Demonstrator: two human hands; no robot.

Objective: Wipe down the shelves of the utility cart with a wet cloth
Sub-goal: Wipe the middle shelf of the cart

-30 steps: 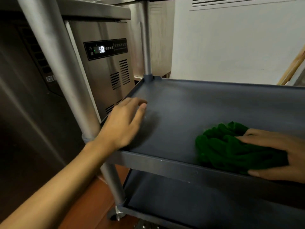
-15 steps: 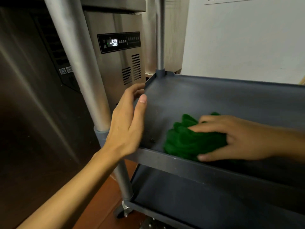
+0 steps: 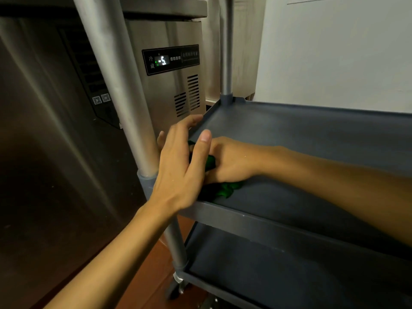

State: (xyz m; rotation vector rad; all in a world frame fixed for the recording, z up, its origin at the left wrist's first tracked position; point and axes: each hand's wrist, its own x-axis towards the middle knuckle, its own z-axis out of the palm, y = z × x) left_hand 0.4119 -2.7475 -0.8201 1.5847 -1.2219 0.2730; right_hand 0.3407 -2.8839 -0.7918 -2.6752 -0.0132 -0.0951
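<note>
The utility cart's dark grey middle shelf (image 3: 301, 134) fills the right half of the view, with a lower shelf (image 3: 278, 270) beneath it. A green cloth (image 3: 227, 189) lies bunched at the shelf's near left corner, mostly hidden. My right hand (image 3: 234, 161) presses down on it, fingers curled over the cloth. My left hand (image 3: 180, 166) hovers at the shelf's left rim with fingers spread, partly in front of the cloth and holding nothing.
A metal cart post (image 3: 124, 90) rises just left of my left hand; a second post (image 3: 226, 52) stands at the far left corner. A stainless steel refrigerator (image 3: 169, 63) with a lit display is close on the left. A white wall is behind.
My right hand has slid the green cloth leftward along the shelf into the near left corner. My left hand has lifted off the shelf and stays at the left rim.
</note>
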